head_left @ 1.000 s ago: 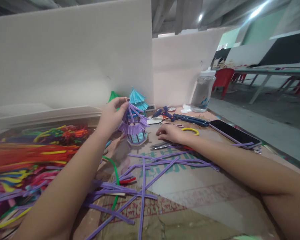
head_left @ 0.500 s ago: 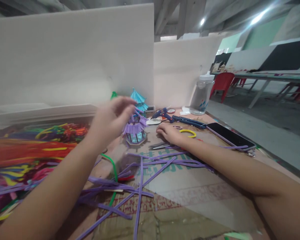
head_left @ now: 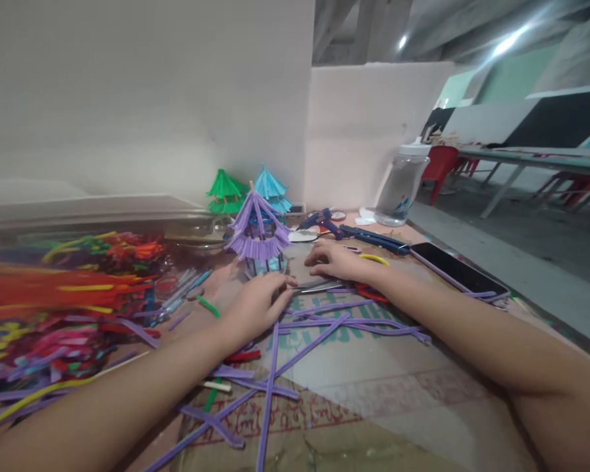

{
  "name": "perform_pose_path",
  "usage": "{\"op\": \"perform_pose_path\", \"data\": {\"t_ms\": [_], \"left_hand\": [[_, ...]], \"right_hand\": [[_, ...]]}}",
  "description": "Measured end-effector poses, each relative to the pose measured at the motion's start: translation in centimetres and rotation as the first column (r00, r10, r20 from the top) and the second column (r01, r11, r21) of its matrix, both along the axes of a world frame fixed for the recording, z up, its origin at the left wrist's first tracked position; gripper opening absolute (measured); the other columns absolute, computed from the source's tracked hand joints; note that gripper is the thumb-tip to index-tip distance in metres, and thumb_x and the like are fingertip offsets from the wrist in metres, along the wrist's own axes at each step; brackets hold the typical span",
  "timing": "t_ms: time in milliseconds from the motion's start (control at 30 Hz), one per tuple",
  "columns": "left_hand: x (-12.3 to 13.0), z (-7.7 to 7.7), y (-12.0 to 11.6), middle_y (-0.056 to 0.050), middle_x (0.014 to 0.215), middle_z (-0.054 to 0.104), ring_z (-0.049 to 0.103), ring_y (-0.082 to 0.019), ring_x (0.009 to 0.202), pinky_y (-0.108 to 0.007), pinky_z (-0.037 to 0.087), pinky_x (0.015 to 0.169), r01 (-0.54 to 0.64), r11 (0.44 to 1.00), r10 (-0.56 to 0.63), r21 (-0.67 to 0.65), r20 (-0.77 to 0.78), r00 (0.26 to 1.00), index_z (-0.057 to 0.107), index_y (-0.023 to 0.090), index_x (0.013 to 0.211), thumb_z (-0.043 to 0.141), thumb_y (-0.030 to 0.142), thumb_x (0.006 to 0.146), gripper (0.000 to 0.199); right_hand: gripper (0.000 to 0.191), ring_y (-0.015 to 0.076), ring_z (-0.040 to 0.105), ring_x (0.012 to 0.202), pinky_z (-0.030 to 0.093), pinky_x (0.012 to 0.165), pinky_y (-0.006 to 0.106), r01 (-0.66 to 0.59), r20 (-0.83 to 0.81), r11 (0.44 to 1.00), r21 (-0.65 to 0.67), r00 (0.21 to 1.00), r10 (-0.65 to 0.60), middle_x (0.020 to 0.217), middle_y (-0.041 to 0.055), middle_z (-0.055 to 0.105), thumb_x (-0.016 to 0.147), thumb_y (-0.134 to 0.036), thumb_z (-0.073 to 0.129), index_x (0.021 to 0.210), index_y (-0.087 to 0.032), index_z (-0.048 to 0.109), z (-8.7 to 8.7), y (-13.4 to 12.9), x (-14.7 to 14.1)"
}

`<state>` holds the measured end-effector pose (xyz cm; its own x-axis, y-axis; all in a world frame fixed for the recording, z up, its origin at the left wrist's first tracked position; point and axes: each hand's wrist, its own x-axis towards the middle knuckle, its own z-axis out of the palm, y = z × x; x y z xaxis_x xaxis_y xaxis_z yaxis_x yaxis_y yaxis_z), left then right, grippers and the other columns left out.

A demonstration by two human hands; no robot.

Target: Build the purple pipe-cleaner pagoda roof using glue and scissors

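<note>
My left hand (head_left: 261,300) is low in front of the purple pagoda model (head_left: 258,229), thumb apart from the fingers and nothing visibly held. Its fingertips are near the tips of the scissors (head_left: 319,286); whether they touch cannot be told. My right hand (head_left: 338,261) rests on the board just beyond the scissors, its fingers loosely bent and holding nothing I can see. The pagoda stands upright, with two tiers of purple fuzzy-stick roofing. Purple fuzzy sticks (head_left: 319,357) lie crisscrossed on the cardboard below both hands.
Green (head_left: 225,190) and blue (head_left: 270,187) roofed models stand behind. A glue gun (head_left: 324,221), a dark blue long-handled tool (head_left: 373,240), a phone (head_left: 457,270) and a water bottle (head_left: 403,187) are right. Colourful fuzzy sticks (head_left: 63,288) are heaped left.
My left hand has come down from the top of the purple pagoda to the board in front of it, uncovering its roof and the green model. My right hand has barely moved.
</note>
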<state>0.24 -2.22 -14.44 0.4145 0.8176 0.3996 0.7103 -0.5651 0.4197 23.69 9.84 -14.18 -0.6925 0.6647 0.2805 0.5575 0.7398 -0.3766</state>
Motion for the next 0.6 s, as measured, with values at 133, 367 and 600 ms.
{"op": "perform_pose_path", "data": {"t_ms": [133, 367, 600], "left_hand": [[-0.1, -0.1, 0.4, -0.009, 0.103, 0.071, 0.063, -0.025, 0.101, -0.041, 0.047, 0.091, -0.038, 0.999, 0.037, 0.009, 0.020, 0.999, 0.067, 0.017, 0.109, 0.050, 0.023, 0.094, 0.023], [-0.3, -0.6, 0.6, -0.008, 0.103, 0.071, 0.063, -0.024, 0.101, -0.041, 0.047, 0.094, -0.014, 1.000, 0.015, -0.016, 0.037, 0.999, 0.066, 0.017, 0.110, 0.050, 0.022, 0.094, 0.023], [-0.3, -0.5, 0.7, -0.007, 0.105, 0.072, 0.065, -0.024, 0.103, -0.040, 0.048, 0.095, -0.014, 1.000, 0.015, -0.010, 0.050, 0.999, 0.065, 0.019, 0.109, 0.051, 0.020, 0.092, 0.022]], "right_hand": [[0.008, 0.0199, 0.058, 0.088, 0.042, 0.079, 0.029, 0.070, -0.023, 0.998, 0.011, 0.997, -0.069, 0.085, 0.0062, 0.065, 0.080, -0.023, 0.073, 0.080, -0.015, 0.073, -0.5, 0.3, -0.6], [0.010, 0.0162, 0.059, 0.076, 0.040, 0.069, 0.026, 0.211, -0.108, 0.977, 0.013, 0.972, -0.209, 0.083, 0.0041, 0.067, 0.092, -0.020, 0.053, 0.088, -0.017, 0.062, -0.4, -0.6, -0.7], [0.019, 0.0183, 0.067, 0.082, 0.046, 0.075, 0.029, 0.293, -0.173, 0.956, 0.015, 0.942, -0.287, 0.088, 0.0036, 0.073, 0.090, -0.013, 0.051, 0.106, -0.020, 0.060, -0.1, -1.3, -0.7]]}}
